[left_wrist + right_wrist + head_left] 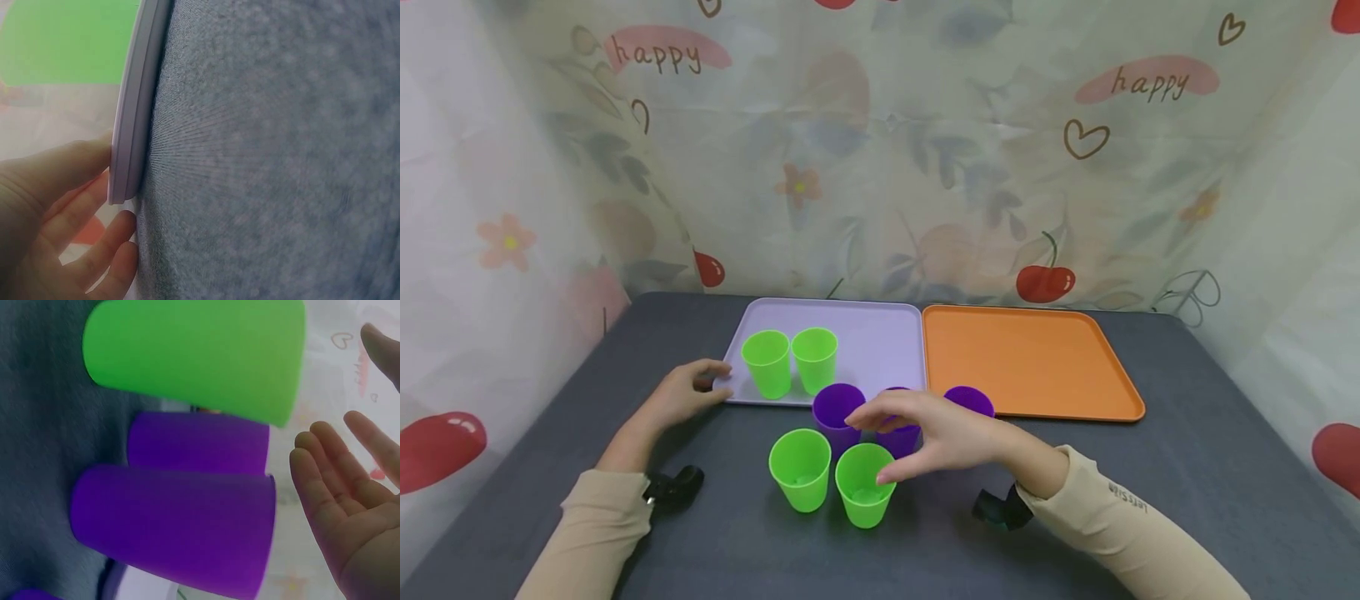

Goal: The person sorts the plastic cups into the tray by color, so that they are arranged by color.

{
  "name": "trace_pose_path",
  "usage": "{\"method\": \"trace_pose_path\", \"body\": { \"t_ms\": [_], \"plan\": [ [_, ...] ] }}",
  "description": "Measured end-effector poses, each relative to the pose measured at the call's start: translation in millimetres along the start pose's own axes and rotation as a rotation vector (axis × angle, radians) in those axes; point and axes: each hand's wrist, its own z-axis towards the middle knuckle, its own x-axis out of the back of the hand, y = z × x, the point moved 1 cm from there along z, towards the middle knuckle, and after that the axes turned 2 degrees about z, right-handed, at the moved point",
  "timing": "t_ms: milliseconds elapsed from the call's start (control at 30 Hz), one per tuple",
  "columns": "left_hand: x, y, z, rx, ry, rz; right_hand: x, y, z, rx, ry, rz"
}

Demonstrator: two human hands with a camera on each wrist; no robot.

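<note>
Where the right hand (942, 429) hovers, I see the near-right green cup (863, 507) upright on the dark table (730, 550), the thumb crossing in front of its rim in the head view. That hand holds nothing: its fingers arch well away from the thumb, and the right wrist view shows them apart from the cups. Just left of that cup stands the near-left green cup (801, 479); behind the pair are three purple cups (833, 429), two partly hidden by the hand. Farther off lies the lilac tray (880, 346), bearing two more green cups (769, 371) side by side towards its left end. At its near left corner, the left hand (687, 393) lightly pinches the rim with bent fingers and thumb. Just beside it, to the right, lies an orange tray (1022, 362). Beyond hangs a pale cloth (895, 200) printed with cherries and "happy".
</note>
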Motion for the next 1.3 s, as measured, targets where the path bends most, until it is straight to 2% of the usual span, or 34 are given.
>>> {"method": "trace_pose_path", "body": {
  "t_ms": [233,667,933,1300],
  "plan": [
    [-0.5,-0.6,-0.1,-0.007,0.007,-0.001,-12.1,0.3,-5.7,0.020,-0.013,-0.056],
    [-0.6,-1.3,0.2,-0.016,0.014,-0.001,-18.3,-0.1,-5.4,0.016,-0.004,-0.167],
    [0.2,-0.2,-0.3,-0.014,0.004,0.001,-18.9,-1.5,-3.2,0.042,0.003,-0.204],
    [-0.1,-1.5,0.7,-0.001,0.001,0.010,-15.7,-7.7,-2.5,0.026,0.018,-0.205]
  ]
}}
